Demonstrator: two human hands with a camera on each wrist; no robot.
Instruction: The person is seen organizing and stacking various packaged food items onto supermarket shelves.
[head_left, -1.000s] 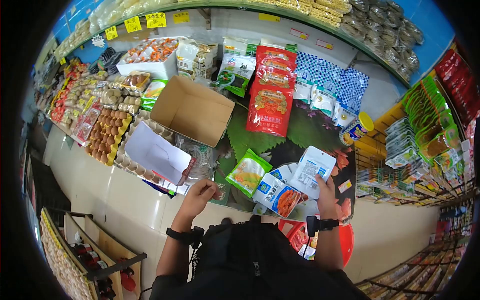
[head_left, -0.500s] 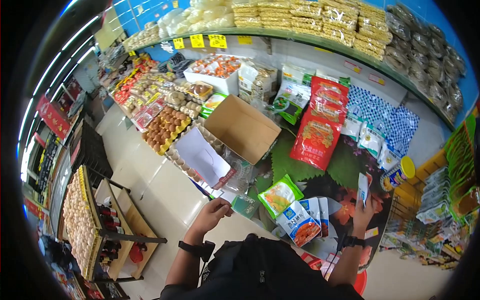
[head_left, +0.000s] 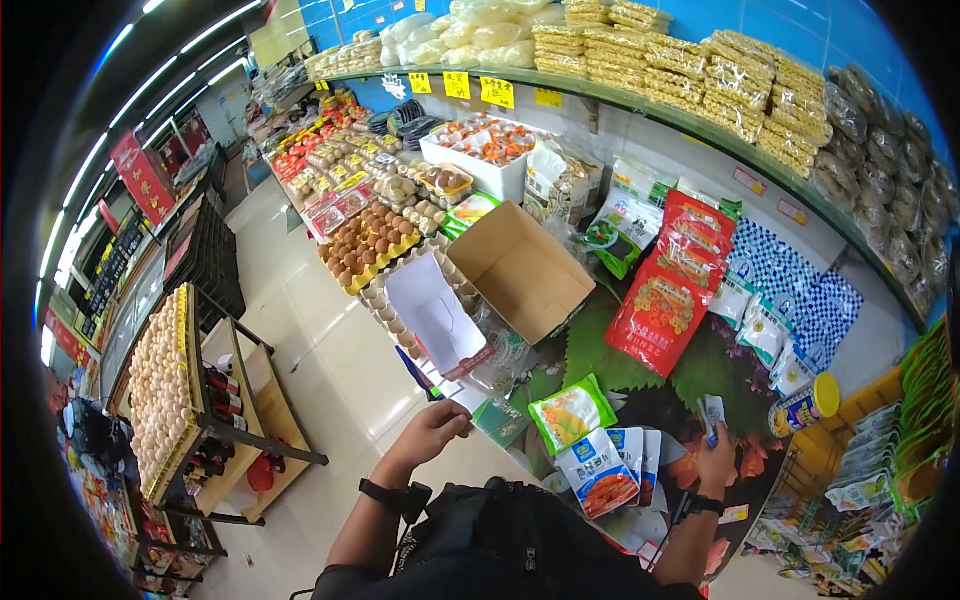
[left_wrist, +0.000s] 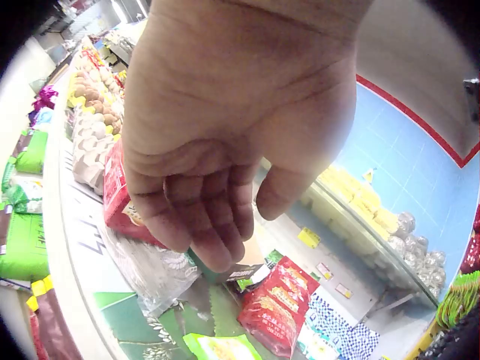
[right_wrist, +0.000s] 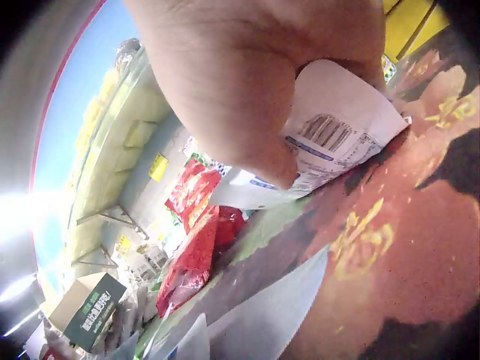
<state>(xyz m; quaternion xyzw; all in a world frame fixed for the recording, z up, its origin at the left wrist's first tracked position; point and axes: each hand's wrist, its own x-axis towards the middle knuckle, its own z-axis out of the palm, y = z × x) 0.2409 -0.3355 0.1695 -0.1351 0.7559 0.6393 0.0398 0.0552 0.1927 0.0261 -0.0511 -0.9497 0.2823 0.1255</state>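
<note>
My right hand (head_left: 716,462) grips a white food pouch (right_wrist: 330,127) with a barcode on its back, thumb laid across it, low over the flower-printed table cover. To its left in the head view lie several white-and-blue pouches (head_left: 598,472) with a red food picture, fanned over one another. A green-and-yellow packet (head_left: 572,413) is just beyond them. My left hand (head_left: 437,428) hovers over the table's near left edge, fingers loosely curled with nothing in them. Past it stands a white-lined open box (head_left: 430,310), red outside in the left wrist view.
An open cardboard box (head_left: 520,270) sits behind the white-lined one, with red packets (head_left: 660,310) to its right. A yellow-lidded can (head_left: 805,405) stands at the table's right side. Egg trays (head_left: 368,248) line the left, and a shelf (head_left: 600,95) of noodle packs runs above.
My right hand has carried the white pouch rightward off the fanned pouches and turned it edge-on. The left hand stays loosely curled by the table edge. The head view has swung left.
</note>
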